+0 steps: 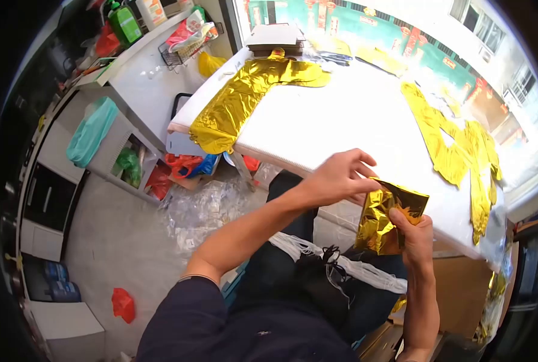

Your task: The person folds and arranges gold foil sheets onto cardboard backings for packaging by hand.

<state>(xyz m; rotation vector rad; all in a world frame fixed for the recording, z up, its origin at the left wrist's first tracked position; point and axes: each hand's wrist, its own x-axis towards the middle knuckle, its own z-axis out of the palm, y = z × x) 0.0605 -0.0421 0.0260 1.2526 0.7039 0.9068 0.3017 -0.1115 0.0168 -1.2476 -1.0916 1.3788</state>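
Note:
A folded piece of shiny gold foil (377, 224) is held above my lap, near the front edge of the white table (335, 130). My right hand (415, 232) grips its right side, with the thumb pressed on the front. At the foil's upper left edge is my left hand (341, 176), its fingers apart and the fingertips at or close to the edge; whether they touch cannot be made out. A gold foil balloon shape (238, 99) lies flat on the table's left part. More flat gold foil (441, 142) lies on the right part.
Grey boxes (275, 37) and dark scissors-like tools (335, 58) are at the table's back. White strings (365, 274) lie across my lap. Clear plastic packets (202, 208) are on the floor at the left, with a red bag (123, 304) farther off. A cardboard box (459, 289) stands below the table.

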